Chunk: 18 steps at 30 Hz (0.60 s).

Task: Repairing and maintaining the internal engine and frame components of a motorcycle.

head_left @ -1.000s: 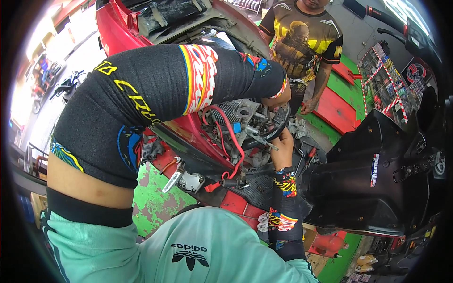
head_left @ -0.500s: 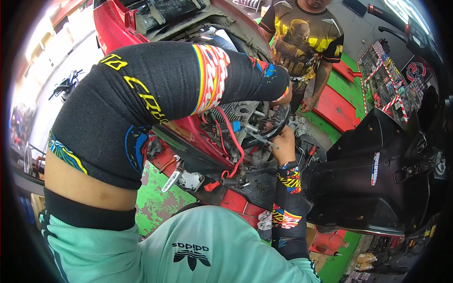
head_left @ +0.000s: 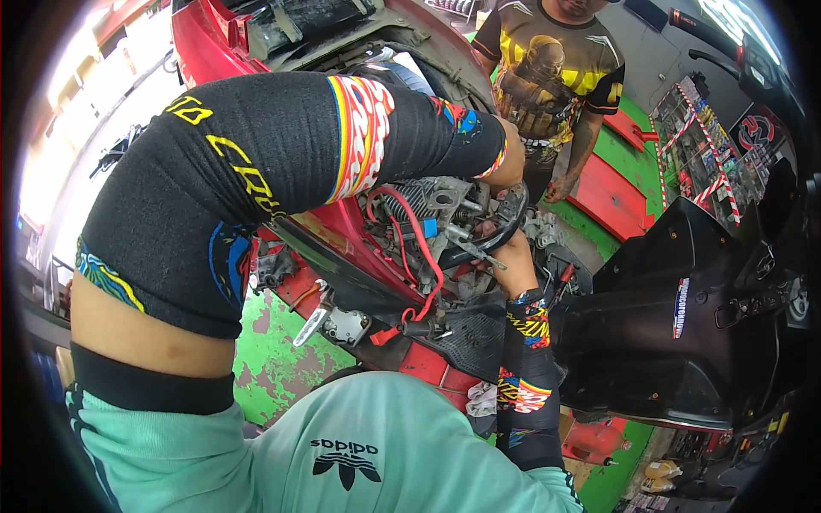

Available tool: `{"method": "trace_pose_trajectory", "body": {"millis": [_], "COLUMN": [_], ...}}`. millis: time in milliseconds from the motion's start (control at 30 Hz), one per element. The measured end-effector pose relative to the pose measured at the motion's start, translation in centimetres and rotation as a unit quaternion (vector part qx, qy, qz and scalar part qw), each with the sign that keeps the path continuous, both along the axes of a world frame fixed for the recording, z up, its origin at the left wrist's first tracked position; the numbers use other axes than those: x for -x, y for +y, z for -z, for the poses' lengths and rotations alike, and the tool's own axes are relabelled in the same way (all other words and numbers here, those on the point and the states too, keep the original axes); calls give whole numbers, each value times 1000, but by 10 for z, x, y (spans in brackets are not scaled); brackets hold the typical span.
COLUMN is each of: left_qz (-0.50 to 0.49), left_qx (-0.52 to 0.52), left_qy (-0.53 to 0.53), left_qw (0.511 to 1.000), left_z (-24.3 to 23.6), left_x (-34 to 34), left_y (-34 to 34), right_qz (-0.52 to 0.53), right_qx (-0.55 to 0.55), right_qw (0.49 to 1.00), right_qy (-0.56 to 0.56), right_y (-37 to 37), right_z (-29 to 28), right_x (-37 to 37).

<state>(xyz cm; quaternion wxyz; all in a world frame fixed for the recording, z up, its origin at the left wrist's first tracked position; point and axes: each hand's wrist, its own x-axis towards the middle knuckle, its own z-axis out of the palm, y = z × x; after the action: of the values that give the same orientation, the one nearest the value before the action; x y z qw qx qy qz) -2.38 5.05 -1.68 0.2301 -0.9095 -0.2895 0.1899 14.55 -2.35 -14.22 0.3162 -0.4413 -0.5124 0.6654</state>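
My left arm, in a black patterned sleeve, reaches across a partly stripped red scooter (head_left: 338, 227). My left hand (head_left: 511, 158) is at the far end of the exposed engine (head_left: 440, 203), beside a black curved tube (head_left: 487, 248); its fingers are hidden. From below, my right hand (head_left: 515, 267) reaches up under that tube. Its fingers curl in among the metal parts, and what they grip is covered. A red cable (head_left: 437, 278) loops over the engine next to a small blue connector (head_left: 429, 228).
Another person (head_left: 547, 77) stands just beyond the scooter, one arm hanging down. On the right is a large black scooter body (head_left: 650, 316). A silver footrest bracket (head_left: 342, 325) juts out near my side. Red and green platform panels (head_left: 611, 192) lie around.
My left forearm has shifted slightly left, and more of my left hand shows past the sleeve. My right hand stays nearly in place under the tube.
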Motion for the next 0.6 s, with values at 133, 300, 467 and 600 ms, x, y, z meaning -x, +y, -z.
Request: {"method": "trace_pose_trajectory", "body": {"millis": [133,300,467,600], "left_qz": [-20,-23,-26,-31], "left_qx": [-28,-22,-22,-1], "left_qy": [38,42,57,37], "left_qw": [999,999,998,999], "left_z": [0,-3,-1,0], "left_x": [-4,-4,-1,-1], "left_y": [-6,-8,-6,-6], "right_qz": [-20,-43,-51,-47], "right_qx": [-312,-433,-411,-397], "right_qw": [938,856,896,901], "right_qy": [-152,-279,-160,-169], "right_y": [7,14,12,17], "right_z": [3,6,15,23], "right_x": [-4,-12,-6,-5]}}
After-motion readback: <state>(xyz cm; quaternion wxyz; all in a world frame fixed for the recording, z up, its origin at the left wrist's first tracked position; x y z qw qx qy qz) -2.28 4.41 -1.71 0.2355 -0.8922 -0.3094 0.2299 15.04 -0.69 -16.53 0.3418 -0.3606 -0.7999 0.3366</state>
